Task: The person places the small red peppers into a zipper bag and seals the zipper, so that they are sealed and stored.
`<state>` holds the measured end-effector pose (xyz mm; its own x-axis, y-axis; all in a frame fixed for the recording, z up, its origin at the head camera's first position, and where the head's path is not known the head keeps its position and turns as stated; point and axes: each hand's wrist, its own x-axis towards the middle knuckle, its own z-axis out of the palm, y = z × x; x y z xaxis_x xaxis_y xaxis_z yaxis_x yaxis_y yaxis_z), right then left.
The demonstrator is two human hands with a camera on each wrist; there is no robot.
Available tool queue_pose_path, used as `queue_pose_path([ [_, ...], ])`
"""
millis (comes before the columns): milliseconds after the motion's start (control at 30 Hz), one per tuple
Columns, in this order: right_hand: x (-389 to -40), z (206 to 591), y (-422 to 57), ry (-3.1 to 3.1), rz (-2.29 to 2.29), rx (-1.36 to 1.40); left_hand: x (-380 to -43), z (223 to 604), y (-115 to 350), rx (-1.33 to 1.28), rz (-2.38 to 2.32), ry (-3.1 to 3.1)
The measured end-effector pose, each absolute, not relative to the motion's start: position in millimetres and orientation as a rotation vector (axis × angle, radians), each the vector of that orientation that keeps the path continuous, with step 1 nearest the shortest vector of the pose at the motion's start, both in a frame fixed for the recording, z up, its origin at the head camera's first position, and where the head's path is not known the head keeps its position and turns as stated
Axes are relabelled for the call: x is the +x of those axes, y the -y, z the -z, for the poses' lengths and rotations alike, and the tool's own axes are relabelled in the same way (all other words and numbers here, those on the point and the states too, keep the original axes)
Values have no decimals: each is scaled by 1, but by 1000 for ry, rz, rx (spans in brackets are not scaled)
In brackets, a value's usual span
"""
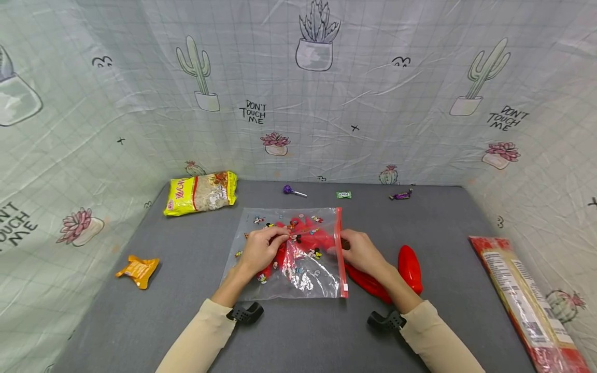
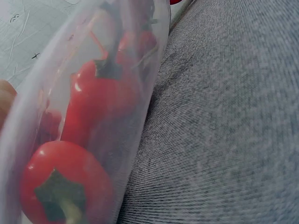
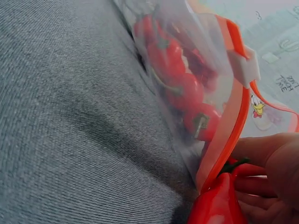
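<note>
In the head view a clear zip bag (image 1: 298, 282) with cartoon prints and a red zip edge lies across the middle, several red peppers (image 2: 93, 102) with green stems inside it. My left hand (image 1: 261, 248) pinches the bag's upper film near its centre. At the bag's zip end is my right hand (image 1: 364, 254), its fingers curled around a red pepper with a green stem (image 3: 236, 164) right at the bag's edge. Another red pepper (image 1: 370, 285) lies below the right wrist, partly hidden. The white slider (image 3: 245, 66) sits at one end of the zip.
A red pepper (image 1: 410, 269) lies right of the right forearm. Along the back are a yellow food packet (image 1: 200, 192), a purple lollipop (image 1: 288, 190), a green sweet (image 1: 343, 195) and a purple sweet (image 1: 401, 195). An orange packet (image 1: 140, 270) lies left, a long red packet (image 1: 522, 300) right.
</note>
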<state>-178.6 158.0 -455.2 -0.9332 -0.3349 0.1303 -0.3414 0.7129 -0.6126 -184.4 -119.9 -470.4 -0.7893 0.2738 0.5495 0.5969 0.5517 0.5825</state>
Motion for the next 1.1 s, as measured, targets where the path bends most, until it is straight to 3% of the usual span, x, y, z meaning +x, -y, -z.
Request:
queue_pose_path([
  [467, -169, 441, -182, 2925, -1105, 579, -185, 471, 120, -706, 1124, 2392],
  [1100, -114, 436, -248, 2983, -948, 562, -186, 471, 121, -692, 1115, 2401],
])
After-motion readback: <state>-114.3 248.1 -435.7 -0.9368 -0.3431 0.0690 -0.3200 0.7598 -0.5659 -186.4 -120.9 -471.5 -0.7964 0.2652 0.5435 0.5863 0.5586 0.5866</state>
